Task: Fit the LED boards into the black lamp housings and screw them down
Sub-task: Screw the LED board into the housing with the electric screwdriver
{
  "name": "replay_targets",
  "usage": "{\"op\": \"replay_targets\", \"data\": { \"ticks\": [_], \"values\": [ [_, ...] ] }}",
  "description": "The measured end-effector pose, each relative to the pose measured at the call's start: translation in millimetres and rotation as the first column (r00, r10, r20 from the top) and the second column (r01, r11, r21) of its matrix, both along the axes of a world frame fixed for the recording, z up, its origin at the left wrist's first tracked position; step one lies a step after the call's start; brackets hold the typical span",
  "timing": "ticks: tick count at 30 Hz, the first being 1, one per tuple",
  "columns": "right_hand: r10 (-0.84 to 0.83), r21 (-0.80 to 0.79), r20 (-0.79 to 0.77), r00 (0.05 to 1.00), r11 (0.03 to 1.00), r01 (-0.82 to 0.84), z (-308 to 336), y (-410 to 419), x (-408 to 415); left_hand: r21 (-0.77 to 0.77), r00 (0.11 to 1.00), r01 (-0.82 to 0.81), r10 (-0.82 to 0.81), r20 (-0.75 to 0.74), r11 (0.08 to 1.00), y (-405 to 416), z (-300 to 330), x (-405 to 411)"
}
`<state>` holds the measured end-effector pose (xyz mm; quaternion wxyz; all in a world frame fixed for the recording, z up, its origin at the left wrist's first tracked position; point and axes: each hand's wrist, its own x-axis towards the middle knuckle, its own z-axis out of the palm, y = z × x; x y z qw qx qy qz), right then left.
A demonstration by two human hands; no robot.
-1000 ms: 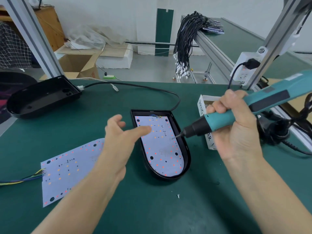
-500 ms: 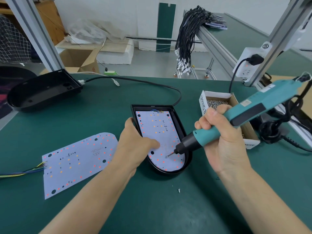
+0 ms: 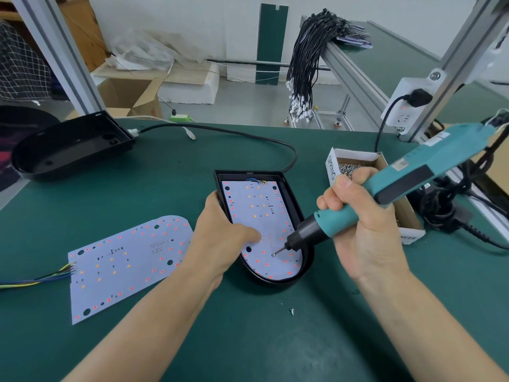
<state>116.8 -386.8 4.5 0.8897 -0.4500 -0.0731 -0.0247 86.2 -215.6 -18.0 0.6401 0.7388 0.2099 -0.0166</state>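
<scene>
At frame centre, the left hand (image 3: 220, 238) grips the housing (image 3: 292, 199) steady while the right hand (image 3: 363, 227) clasps the screwdriver (image 3: 385, 191), tip on the board (image 3: 261, 216).

A dark green desk (image 3: 170, 188) carries two black lamp housings, one in the middle (image 3: 296, 205) and one at far left (image 3: 68, 150). White LED boards, one inside the middle housing (image 3: 256, 213) and one loose (image 3: 124, 260), are dotted with red and orange points. The electric screwdriver (image 3: 385, 194) is teal with a black nose and black panel. The loose board's wires (image 3: 35, 279) run yellow, blue and green.
</scene>
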Motion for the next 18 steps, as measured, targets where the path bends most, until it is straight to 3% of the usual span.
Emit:
{"op": "replay_targets", "data": {
  "ticks": [6,10,15,18],
  "values": [
    [0.303,-0.054,0.076,0.950,0.953,-0.299,8.7,-8.1,0.5,-0.010,1.000,0.008,-0.008,-0.005,1.000,-2.3,-0.6,2.5],
    [0.386,-0.085,0.098,0.917,0.922,-0.378,10.6,-12.4,5.0,-0.032,1.000,-0.001,0.001,-0.011,0.999,-2.6,1.1,1.3],
    [0.608,-0.184,0.182,0.773,0.793,-0.580,16.2,-19.0,17.3,-0.070,1.000,0.016,-0.017,-0.024,0.997,-3.6,0.3,4.1],
    [0.637,-0.118,0.180,0.749,0.770,-0.627,20.2,-19.6,22.5,-0.065,1.000,0.001,-0.003,-0.025,0.998,-3.1,-1.1,3.9]
  ]
}}
